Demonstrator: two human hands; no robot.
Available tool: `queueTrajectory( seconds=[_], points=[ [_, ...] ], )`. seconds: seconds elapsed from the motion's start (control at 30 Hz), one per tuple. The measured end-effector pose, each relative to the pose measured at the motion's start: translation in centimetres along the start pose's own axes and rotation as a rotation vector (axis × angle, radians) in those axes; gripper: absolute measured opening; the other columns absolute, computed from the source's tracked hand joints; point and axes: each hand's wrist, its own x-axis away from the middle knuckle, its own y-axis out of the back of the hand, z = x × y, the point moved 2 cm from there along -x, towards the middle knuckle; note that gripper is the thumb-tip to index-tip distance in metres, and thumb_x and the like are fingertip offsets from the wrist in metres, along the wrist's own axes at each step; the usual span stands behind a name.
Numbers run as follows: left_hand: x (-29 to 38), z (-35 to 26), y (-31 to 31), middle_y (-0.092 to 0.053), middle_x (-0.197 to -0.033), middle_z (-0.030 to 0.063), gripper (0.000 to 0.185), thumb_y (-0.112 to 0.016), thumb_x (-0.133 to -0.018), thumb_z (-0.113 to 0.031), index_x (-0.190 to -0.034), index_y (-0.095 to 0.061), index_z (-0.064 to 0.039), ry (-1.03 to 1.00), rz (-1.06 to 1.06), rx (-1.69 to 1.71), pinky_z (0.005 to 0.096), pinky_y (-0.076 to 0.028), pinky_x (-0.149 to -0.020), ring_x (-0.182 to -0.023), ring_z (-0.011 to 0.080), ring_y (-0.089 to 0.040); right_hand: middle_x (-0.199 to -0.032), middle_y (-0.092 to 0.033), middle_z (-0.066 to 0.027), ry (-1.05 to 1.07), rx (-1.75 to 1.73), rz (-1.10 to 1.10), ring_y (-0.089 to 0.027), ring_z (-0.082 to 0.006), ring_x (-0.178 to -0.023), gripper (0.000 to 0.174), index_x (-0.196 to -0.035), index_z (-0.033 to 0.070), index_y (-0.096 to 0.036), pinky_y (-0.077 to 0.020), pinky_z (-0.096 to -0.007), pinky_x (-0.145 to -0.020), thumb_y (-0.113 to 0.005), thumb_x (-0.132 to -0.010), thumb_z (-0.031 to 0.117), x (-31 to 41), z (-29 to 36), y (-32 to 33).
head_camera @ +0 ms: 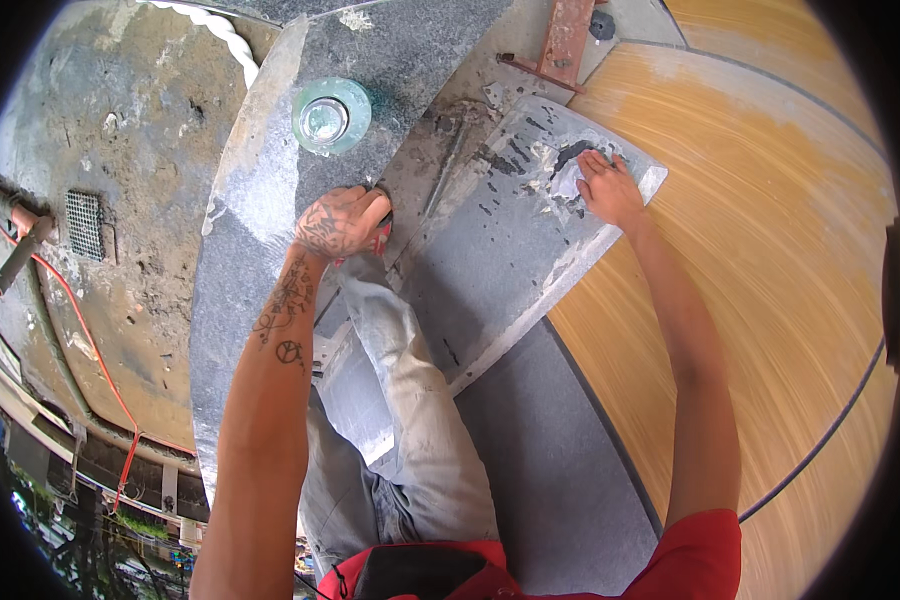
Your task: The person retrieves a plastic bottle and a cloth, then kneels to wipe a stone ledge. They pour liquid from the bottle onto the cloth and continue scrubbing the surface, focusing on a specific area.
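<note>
My right hand point(610, 187) presses down near the far end of a grey slab point(487, 247). Under its fingers is a crumpled white piece point(568, 180), seemingly a rag or paper. Around it the slab bears a black patch, whitish smears and several dark streaks. My left hand point(343, 221), its fingers curled, is beside the edge of a dark stone panel point(262, 225). Just below it, a red shoe point(380, 238) shows partly at the end of my trouser leg. Whether that hand holds anything is hidden.
A translucent green container point(326, 120) stands on the stone panel. Wood-patterned sheets point(750, 247) spread to the right, with a dark cable point(817, 450) across them. A reddish metal bracket point(562, 45) is at the top. At left are a floor grate point(85, 225) and an orange cord point(82, 315).
</note>
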Motion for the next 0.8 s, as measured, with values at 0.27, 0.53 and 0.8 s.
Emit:
queueTrajectory(
  seconds=[0.27, 0.53, 0.8],
  points=[
    [0.3, 0.1, -0.3, -0.061, -0.083, 0.0059, 0.028, -0.072, -0.068, -0.014, -0.088, -0.054, -0.008, -0.022, -0.001, -0.048, 0.0360, -0.055, -0.071, -0.080, 0.0231, -0.063, -0.139, -0.050, -0.0180, 0.015, 0.233, 0.204, -0.042, -0.0240, -0.135, 0.050, -0.129, -0.004, -0.052, -0.0227, -0.0461, -0.116, -0.046, -0.091, 0.028, -1.3, 0.1, 1.7],
    [0.6, 0.3, -0.7, -0.060, -0.086, 0.0059, 0.033, -0.074, -0.066, -0.015, -0.091, -0.053, -0.008, 0.011, 0.026, -0.017, 0.0386, -0.055, -0.073, -0.083, 0.0238, -0.062, -0.137, -0.053, -0.0164, -0.145, 0.210, 0.258, -0.045, -0.0242, -0.133, 0.049, -0.129, -0.002, -0.054, -0.0252, -0.0453, -0.115, -0.047, -0.091, 0.027, -0.8, 3.0, 3.2],
    [0.3, 0.4, -0.9, -0.060, -0.084, 0.0053, 0.034, -0.075, -0.066, -0.015, -0.089, -0.052, -0.008, 0.041, 0.059, -0.035, 0.0365, -0.055, -0.073, -0.084, 0.0228, -0.062, -0.103, -0.068, -0.0209, -0.073, 0.084, 0.414, -0.063, -0.0332, -0.105, 0.043, -0.099, -0.001, -0.069, -0.0379, -0.0467, -0.104, -0.044, -0.094, 0.034, -6.3, 1.7, 1.4]
  ],
)
